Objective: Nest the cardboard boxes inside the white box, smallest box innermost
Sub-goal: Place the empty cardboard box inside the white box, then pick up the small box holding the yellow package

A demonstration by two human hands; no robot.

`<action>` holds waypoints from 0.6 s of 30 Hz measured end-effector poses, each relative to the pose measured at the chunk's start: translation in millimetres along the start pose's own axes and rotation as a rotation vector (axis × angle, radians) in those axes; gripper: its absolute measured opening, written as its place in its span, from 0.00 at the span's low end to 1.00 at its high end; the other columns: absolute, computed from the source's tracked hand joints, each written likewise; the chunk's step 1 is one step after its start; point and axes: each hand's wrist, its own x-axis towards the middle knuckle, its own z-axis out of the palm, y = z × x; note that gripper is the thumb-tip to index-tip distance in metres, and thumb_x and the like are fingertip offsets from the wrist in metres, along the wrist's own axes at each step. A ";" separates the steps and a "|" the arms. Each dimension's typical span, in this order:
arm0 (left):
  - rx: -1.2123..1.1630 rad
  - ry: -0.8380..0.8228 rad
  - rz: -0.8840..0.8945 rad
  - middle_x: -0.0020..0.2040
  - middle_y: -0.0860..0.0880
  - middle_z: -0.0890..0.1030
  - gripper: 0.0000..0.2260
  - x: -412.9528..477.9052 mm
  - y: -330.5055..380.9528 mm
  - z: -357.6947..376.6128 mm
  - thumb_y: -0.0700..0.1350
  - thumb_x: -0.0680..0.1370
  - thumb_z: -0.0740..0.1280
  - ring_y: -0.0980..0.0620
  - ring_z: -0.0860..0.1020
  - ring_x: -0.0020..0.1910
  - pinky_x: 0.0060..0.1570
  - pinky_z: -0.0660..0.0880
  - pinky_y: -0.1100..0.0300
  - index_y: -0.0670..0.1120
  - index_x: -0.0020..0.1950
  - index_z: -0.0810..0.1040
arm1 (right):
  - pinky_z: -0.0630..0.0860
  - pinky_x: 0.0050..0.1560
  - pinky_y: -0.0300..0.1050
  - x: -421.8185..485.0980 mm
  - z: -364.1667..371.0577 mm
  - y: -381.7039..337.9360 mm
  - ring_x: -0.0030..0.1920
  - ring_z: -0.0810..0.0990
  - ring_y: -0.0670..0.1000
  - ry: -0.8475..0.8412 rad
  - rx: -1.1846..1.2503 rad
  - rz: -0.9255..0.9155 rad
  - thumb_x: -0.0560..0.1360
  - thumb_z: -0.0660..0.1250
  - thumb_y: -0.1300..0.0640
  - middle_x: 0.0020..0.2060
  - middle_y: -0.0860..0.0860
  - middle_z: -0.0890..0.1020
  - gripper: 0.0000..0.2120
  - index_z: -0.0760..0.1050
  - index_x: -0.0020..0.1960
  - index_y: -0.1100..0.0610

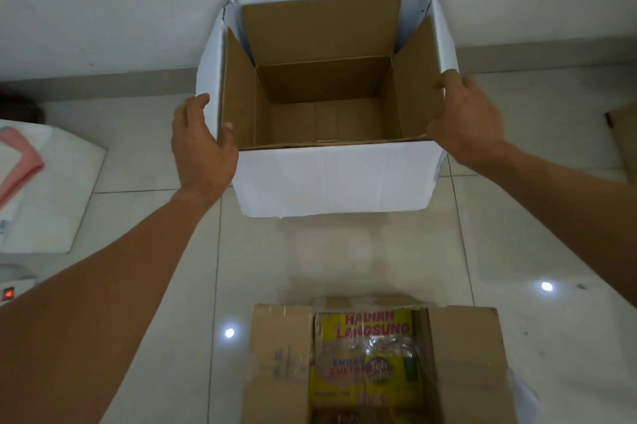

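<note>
Gripping one white box — left hand and right hand clasping opposite walls, one cardboard box nearer.

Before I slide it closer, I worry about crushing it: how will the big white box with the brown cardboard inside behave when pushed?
The big white box looks empty, so it is probably light and should slide easily on the glossy tiled floor. Its open top and standing flaps suggest the walls may flex inward. The left hand and right hand press opposite sides, which likely steadies it.
</note>
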 end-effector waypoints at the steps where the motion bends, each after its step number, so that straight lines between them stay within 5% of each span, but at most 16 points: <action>1: 0.001 0.005 -0.007 0.63 0.39 0.72 0.20 -10.0 -1.5 -4.4 0.42 0.76 0.66 0.44 0.70 0.63 0.60 0.64 0.60 0.41 0.66 0.67 | 0.75 0.49 0.53 -9.6 -1.8 1.2 0.54 0.77 0.61 -0.004 0.008 0.003 0.72 0.67 0.62 0.61 0.59 0.73 0.24 0.65 0.66 0.57; 9: -0.072 -0.137 -0.083 0.64 0.40 0.71 0.21 -106.3 -2.3 -40.4 0.42 0.74 0.67 0.44 0.70 0.62 0.62 0.67 0.54 0.42 0.66 0.68 | 0.69 0.44 0.46 -102.7 -1.9 12.9 0.53 0.77 0.57 -0.034 0.117 0.078 0.72 0.66 0.59 0.60 0.56 0.74 0.21 0.67 0.64 0.55; 18: 0.038 -0.398 -0.421 0.67 0.42 0.67 0.31 -248.7 -14.1 -50.7 0.56 0.72 0.70 0.43 0.67 0.65 0.64 0.66 0.47 0.46 0.69 0.63 | 0.74 0.48 0.49 -230.6 22.9 69.9 0.54 0.77 0.56 -0.206 0.174 0.023 0.72 0.67 0.57 0.59 0.56 0.75 0.20 0.68 0.63 0.55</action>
